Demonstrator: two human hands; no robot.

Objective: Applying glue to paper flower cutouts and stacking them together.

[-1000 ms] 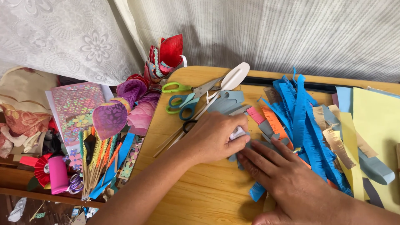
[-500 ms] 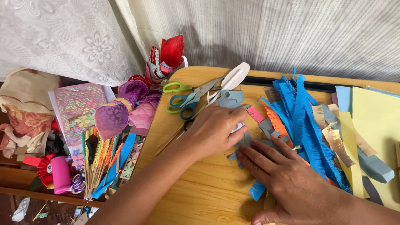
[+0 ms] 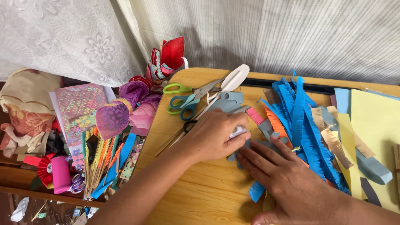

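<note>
My left hand (image 3: 214, 136) rests on the wooden table (image 3: 200, 191), its fingers curled around a small white piece (image 3: 238, 132). Just right of it, my right hand (image 3: 287, 183) lies flat. Its fingertips press on a grey-blue paper cutout (image 3: 255, 144), and the fingertips of both hands nearly touch there. A blue fringed strip (image 3: 256, 191) pokes out from under my right hand. More grey-blue cutouts (image 3: 229, 100) lie just beyond my left hand.
Green-handled scissors (image 3: 177, 88), blue-handled scissors (image 3: 186, 106) and a white flat tool (image 3: 235, 77) lie at the table's back. Blue fringed strips (image 3: 300, 121), orange strips (image 3: 277, 125) and yellow paper (image 3: 375, 125) fill the right. Purple paper flowers (image 3: 112, 118) and a pink roll (image 3: 61, 174) crowd the left.
My left hand has shifted slightly and curled tighter over the white piece. My right hand stays flat on the grey-blue cutout.
</note>
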